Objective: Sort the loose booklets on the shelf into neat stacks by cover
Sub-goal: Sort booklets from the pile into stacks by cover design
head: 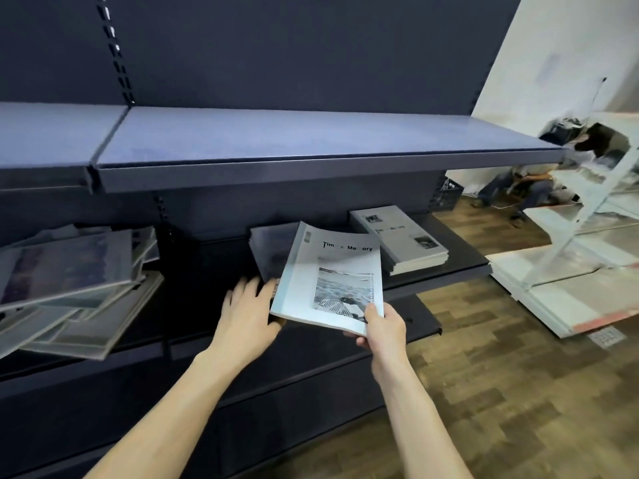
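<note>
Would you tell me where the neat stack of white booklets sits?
In the head view, the white stack lies at the right end of the middle shelf, right of the dark-cover stack.

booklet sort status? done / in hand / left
Done: a neat white stack sits at the shelf's right, with a dark-cover stack beside it. In hand: the right hand grips a white booklet; the left hand rests on the dark stack's edge. Left: the messy pile on the left is unsorted.
</note>
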Available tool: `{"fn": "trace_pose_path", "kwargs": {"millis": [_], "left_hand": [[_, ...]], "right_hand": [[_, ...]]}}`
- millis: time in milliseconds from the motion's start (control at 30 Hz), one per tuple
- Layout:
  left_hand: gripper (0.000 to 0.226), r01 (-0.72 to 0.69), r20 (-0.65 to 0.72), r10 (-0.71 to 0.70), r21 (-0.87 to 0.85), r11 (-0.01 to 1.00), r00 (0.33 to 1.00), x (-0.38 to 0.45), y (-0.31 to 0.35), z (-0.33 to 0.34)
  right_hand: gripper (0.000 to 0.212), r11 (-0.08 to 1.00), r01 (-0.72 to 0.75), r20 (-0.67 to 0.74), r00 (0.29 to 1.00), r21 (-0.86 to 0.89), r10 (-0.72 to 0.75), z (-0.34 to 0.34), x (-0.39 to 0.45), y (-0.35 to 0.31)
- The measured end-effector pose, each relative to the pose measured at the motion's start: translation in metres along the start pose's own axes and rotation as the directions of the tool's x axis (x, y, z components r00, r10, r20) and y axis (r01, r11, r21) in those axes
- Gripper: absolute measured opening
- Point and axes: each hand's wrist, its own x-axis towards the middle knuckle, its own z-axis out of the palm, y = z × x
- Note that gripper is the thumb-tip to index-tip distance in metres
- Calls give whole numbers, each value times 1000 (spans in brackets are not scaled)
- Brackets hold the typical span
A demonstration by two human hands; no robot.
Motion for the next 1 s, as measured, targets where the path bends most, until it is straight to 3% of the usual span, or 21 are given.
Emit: {"fn": "trace_pose_path", "kwargs": {"millis": [167,467,800,1000], "left_hand": [[72,-76,-33,76,10,997,997,12,53,17],[76,-91,87,91,0,996,992,24,129,56],[77,-58,123,61,-28,998,991,81,153,83],[76,0,175,17,-100,995,984,135,163,103]], "right_hand": [[22,1000,-8,-22,1000,-3,8,-59,18,0],[23,999,-44,-115,992,32,48,-135,49,7],[23,999,-31,-160,987,-25,27,-153,113,-1],[20,993,-35,-116,993,-113,22,-149,176,-23]]}}
